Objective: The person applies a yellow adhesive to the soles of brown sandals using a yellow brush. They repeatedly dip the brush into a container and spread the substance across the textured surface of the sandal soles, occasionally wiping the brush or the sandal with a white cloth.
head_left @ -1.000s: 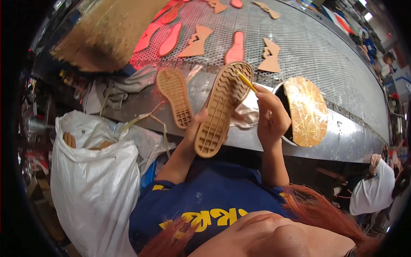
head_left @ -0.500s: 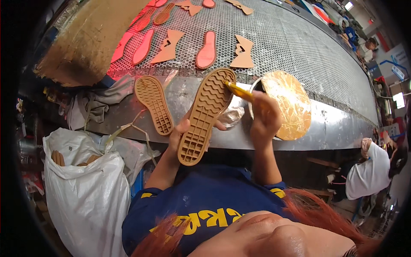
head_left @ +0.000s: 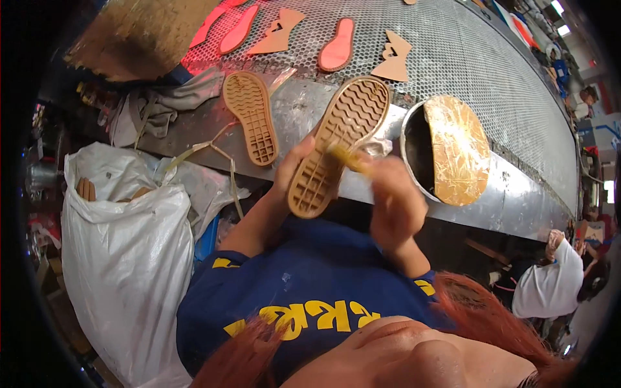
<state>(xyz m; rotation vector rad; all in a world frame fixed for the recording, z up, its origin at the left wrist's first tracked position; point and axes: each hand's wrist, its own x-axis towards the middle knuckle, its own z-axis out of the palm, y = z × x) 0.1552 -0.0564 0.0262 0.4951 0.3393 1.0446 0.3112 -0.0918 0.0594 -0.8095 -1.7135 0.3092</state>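
My left hand grips a tan rubber shoe sole by its side, tread facing up, tilted over the metal bench edge. Blurred with motion, my right hand holds a yellow-handled brush whose tip lies on the middle of the sole. A second tan sole lies tread up on the bench to the left. A round glue pot, its mouth partly covered by a glue-crusted oval lid, sits just right of my hands.
A perforated metal table behind carries red insoles and tan cut pieces. A white sack with more soles stands at lower left. Rags lie on the bench's left end. Another person crouches at lower right.
My right hand has drawn back from the glue pot toward my body, bringing the brush down onto the middle of the sole. The sole in my left hand stays almost in place.
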